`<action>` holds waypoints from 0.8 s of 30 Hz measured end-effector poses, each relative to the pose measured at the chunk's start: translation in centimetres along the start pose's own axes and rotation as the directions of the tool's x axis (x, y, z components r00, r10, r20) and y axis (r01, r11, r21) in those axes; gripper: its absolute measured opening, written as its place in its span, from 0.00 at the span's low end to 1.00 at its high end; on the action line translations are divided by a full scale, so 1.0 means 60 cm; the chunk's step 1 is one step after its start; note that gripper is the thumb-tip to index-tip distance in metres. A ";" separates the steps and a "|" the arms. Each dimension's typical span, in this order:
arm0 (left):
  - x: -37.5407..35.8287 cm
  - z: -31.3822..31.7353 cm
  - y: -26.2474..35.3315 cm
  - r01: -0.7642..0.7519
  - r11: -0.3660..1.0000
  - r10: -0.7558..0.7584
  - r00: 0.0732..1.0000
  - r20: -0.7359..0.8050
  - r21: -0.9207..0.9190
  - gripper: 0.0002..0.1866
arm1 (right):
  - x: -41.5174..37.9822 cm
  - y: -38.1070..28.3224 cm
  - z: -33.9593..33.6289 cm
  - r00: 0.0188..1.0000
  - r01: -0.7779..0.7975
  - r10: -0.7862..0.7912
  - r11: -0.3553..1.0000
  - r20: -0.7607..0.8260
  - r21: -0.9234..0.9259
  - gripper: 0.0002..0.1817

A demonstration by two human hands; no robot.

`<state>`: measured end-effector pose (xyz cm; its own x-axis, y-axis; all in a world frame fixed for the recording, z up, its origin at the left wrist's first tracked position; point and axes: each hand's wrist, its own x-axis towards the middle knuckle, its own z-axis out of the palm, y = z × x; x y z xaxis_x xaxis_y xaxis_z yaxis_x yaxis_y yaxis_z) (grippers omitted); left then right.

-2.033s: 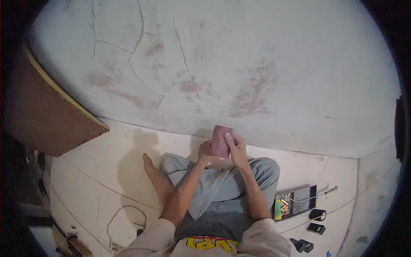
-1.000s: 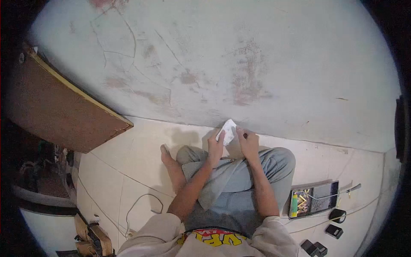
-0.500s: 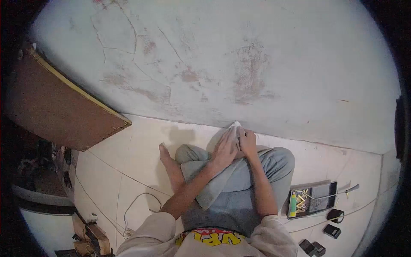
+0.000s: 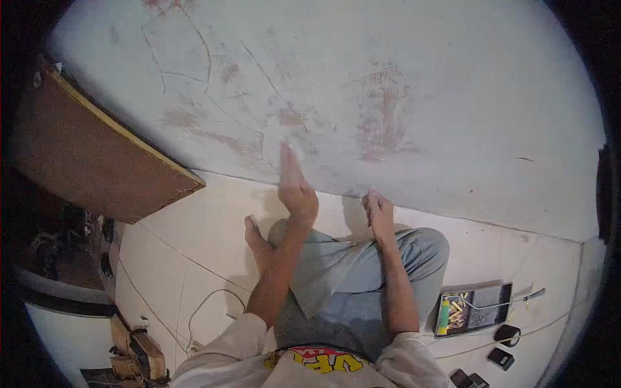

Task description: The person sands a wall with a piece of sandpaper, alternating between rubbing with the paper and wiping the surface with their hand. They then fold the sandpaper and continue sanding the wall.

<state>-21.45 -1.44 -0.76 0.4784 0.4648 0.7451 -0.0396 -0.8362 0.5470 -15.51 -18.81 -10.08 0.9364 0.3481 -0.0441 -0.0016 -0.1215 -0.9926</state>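
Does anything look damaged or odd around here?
Yes, the pale wall looks damaged: thin cracks run across its upper left, and reddish patches show near the left hand, as if the surface has worn through.

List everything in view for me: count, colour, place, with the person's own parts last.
Wall: one, pale, reddish patches, ahead
Floor: one, cream, below wall
Board: one, brown, yellow edge, left
Tray: one, black, right floor
Small cylinders: several, mostly yellow, in tray
Rod: one, grey, across tray
Roll: one, black, below tray
Boxes: three, black, lower right
Cord: one, pale, left floor
Clutter: uncountable, brown, lower left
Hands: two; left at wall, right above floor
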 end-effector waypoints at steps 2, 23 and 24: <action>0.064 0.010 0.013 -0.022 0.998 0.016 0.995 -0.095 -0.066 0.31 | 0.003 0.001 0.003 0.998 0.064 -0.064 0.998 -0.001 -0.010 0.25; 0.104 0.082 0.066 -0.259 0.966 0.259 0.963 -0.072 0.008 0.30 | -0.008 0.001 0.014 0.982 0.178 -0.186 0.911 0.015 -0.373 0.17; 0.097 0.088 0.058 -0.283 0.959 0.281 0.958 -0.059 -0.013 0.30 | -0.012 -0.003 0.014 0.982 0.181 -0.187 0.911 0.020 -0.372 0.17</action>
<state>-14.19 -3.16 3.44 0.3951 0.2271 0.8901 -0.1842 -0.9297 0.3189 -16.49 -18.26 -9.94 0.9131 0.3829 0.1400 0.2983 -0.3933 -0.8697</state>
